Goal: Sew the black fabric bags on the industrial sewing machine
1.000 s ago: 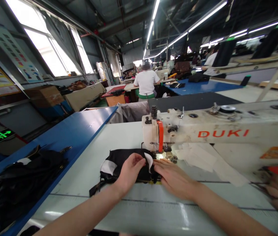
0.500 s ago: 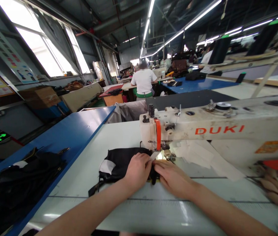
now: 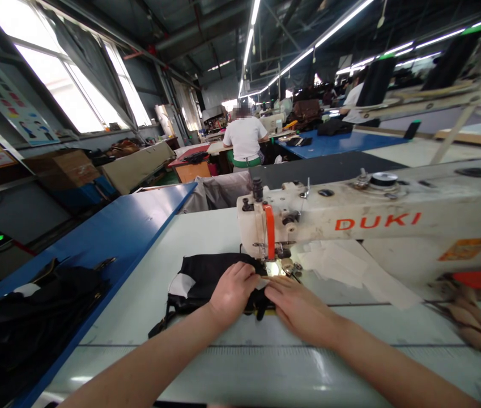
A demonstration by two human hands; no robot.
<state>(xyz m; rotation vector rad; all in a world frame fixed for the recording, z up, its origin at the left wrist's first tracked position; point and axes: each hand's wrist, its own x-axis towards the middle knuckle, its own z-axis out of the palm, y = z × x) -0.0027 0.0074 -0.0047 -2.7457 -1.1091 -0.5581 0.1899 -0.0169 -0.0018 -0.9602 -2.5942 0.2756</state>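
A black fabric piece (image 3: pixel 210 275) with a white patch (image 3: pixel 182 285) lies on the machine bed, left of and in front of the sewing machine (image 3: pixel 376 218). My left hand (image 3: pixel 232 290) is closed on its right part, fingers curled down. Against the same fabric, my right hand (image 3: pixel 293 303) has its fingertips pressed together at the right edge. A small white strip (image 3: pixel 262 283) shows between both hands, partly covered by fingers. The lit needle area (image 3: pixel 273 268) is just beyond my fingertips. What lies under the fingers is hidden.
White paper-like sheets (image 3: pixel 342 263) lie beneath the machine arm. On the blue table (image 3: pixel 138 224) at left, dark fabric items (image 3: pixel 40 317) are heaped. A ruler scale (image 3: pixel 308 350) runs along the near table edge. A person in a white shirt (image 3: pixel 245 139) sits farther ahead.
The white strip reached up toward the needle before; now it sits lower, between my fingers. Both hands stay on the black fabric. The whole view has shifted slightly.
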